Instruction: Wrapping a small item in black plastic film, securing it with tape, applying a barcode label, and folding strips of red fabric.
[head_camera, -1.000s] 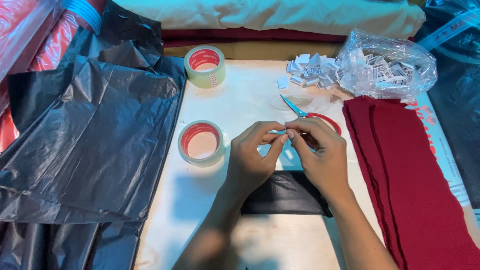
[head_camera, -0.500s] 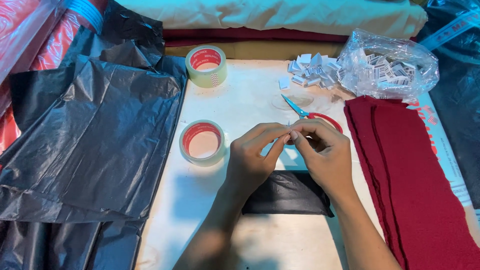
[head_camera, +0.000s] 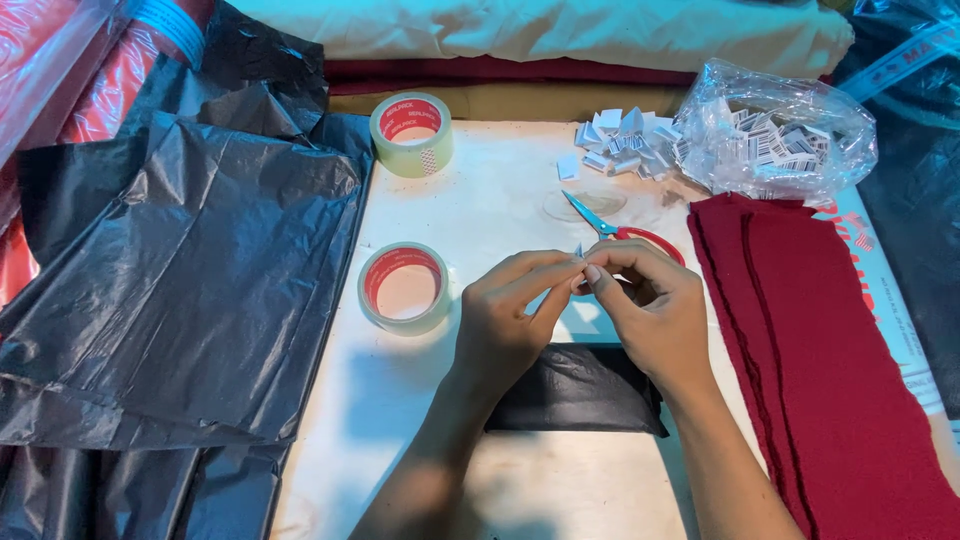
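Together, hands (head_camera: 580, 310) pinching small tag (head_camera: 578, 251)

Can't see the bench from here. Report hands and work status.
Left hand and right hand pinch a small white tag together. Scissors lie just behind. Tape roll left, clear.

Bare counter (head_camera: 500, 210) lies open between two tape rolls (head_camera: 404, 288) and scissors (head_camera: 620, 228); black plastic sheeting (head_camera: 190, 280) crowds the left, red cloth (head_camera: 830, 370) the right.
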